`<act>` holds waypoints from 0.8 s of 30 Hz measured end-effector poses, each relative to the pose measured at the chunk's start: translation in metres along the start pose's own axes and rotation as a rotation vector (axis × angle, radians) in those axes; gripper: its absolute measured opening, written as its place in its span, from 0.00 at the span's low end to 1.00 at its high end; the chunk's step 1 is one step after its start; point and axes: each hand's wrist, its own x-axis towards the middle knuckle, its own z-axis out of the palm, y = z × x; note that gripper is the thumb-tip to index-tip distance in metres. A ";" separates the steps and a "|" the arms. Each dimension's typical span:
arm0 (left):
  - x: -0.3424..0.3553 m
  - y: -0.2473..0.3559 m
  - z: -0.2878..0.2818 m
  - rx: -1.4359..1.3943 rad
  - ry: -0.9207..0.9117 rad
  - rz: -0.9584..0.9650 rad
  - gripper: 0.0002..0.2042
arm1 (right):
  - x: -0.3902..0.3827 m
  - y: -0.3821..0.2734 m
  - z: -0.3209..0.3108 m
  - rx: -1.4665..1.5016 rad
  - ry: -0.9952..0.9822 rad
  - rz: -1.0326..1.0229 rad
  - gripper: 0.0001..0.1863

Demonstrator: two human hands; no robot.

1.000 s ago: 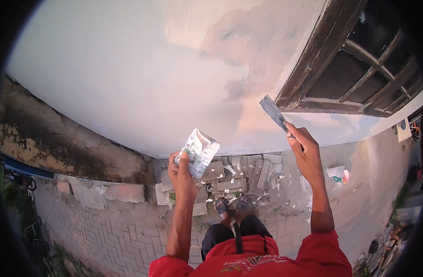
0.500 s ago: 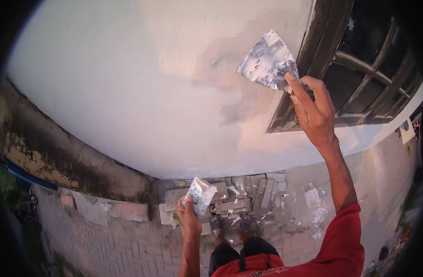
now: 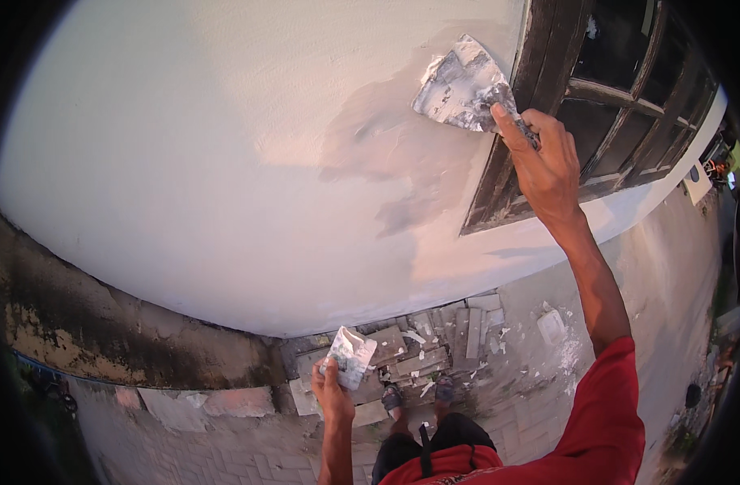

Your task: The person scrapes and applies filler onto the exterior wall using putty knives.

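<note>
My right hand [image 3: 548, 170] is closed round the handle of a wide putty knife [image 3: 465, 87], its index finger along the blade. White and grey filler smears the blade, and a thick lump clings to its left edge. The blade is at the white wall [image 3: 184, 162], over a damp-looking grey patch [image 3: 386, 149] beside the window frame. Lower down, my left hand [image 3: 333, 398] grips a small flat plate [image 3: 355, 356] between thumb and fingers. White filler covers much of it; whether it has a handle is hidden by the hand.
A dark wooden window [image 3: 539, 73] with glass panes borders the patch on the right. Stacked tiles and boards [image 3: 418, 356] lie at the wall's foot, near my feet. White scraps and a pale container [image 3: 552, 326] are on the ground. A stained low wall [image 3: 127, 315] runs along the left.
The putty knife has moved slightly upward across the patch, and filler now bulges at its left edge. My left hand has lowered slightly, still holding the plate. The view has shifted a little.
</note>
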 end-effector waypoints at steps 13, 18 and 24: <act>0.018 0.005 -0.011 0.045 -0.021 -0.030 0.07 | -0.044 -0.083 -0.013 0.330 0.075 0.566 0.34; 0.020 0.005 -0.024 0.041 -0.060 -0.016 0.07 | 0.026 -0.073 -0.037 0.289 0.118 0.588 0.29; 0.015 0.006 -0.029 0.049 -0.076 -0.038 0.07 | 0.039 -0.075 -0.023 0.128 0.124 0.541 0.26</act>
